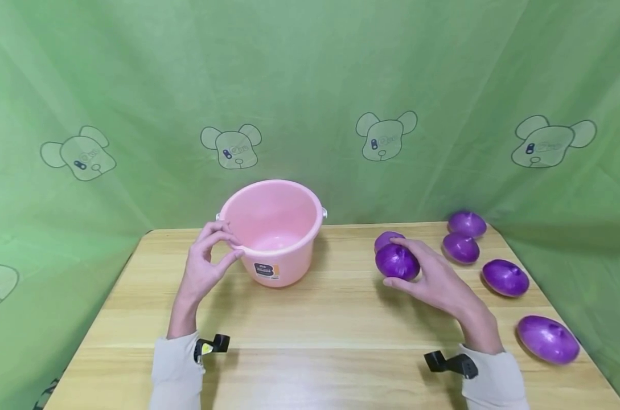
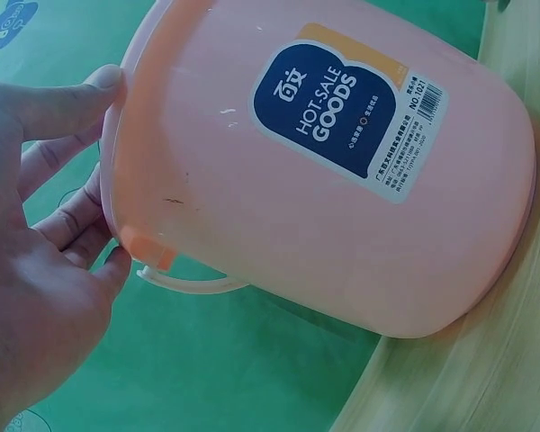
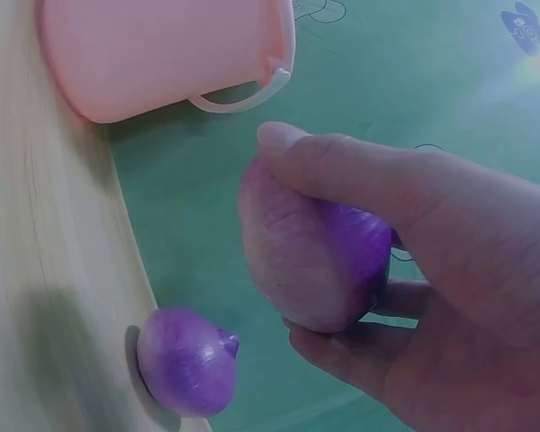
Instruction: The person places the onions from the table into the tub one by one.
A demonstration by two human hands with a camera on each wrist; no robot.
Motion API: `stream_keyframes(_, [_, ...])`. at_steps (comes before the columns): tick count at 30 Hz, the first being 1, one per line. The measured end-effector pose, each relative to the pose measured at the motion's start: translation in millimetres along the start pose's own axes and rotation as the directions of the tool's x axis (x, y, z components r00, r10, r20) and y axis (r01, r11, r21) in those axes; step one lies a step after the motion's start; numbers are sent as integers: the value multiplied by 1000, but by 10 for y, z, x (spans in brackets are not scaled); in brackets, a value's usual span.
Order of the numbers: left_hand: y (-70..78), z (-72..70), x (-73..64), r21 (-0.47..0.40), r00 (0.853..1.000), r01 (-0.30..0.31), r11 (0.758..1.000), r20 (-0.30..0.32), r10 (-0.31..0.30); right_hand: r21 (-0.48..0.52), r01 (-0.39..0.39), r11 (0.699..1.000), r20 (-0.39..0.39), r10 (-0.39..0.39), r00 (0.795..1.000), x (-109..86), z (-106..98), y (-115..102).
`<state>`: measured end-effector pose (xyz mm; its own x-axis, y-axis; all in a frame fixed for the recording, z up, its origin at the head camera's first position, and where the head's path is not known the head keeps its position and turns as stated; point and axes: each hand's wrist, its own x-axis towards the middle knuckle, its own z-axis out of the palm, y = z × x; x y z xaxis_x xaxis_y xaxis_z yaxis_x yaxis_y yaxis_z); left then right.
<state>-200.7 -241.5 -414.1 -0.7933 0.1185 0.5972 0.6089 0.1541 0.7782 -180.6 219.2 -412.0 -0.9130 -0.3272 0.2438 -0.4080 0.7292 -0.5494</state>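
A pink bucket [image 1: 289,267] stands upright on the table, a printed label on its front. My left hand [image 1: 203,265] pinches its near left rim; in the left wrist view the thumb [image 2: 72,101] lies on the outer side, with the other fingers reaching behind the rim. To the right of the bucket, my right hand [image 1: 432,279] grips a shiny purple onion [image 1: 395,262] between thumb and fingers. The right wrist view shows this held onion [image 3: 297,247] above the tabletop. Another purple onion [image 1: 386,238] sits on the table just behind it, partly covered in the head view.
Along the table's right edge lie several more purple onions [image 1: 505,278], the closest one [image 1: 547,340] near the front right. Green cloth [image 1: 310,85] with bear-head drawings hangs behind and beside the wooden table [image 1: 310,330]. The bucket's white handle [image 2: 193,283] hangs on its far side.
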Motion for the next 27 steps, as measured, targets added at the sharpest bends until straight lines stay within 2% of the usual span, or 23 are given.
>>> stream_keyframes(8, [-5, -7, -8, -1, 1000, 1, 1000, -11, -1, 13, 29, 999, -28, -29, 999, 49, 26, -85])
stream_keyframes(27, [30, 15, 9, -10, 1000, -4, 1000, -10, 4, 16, 39, 999, -63, -38, 997, 135, 27, -267])
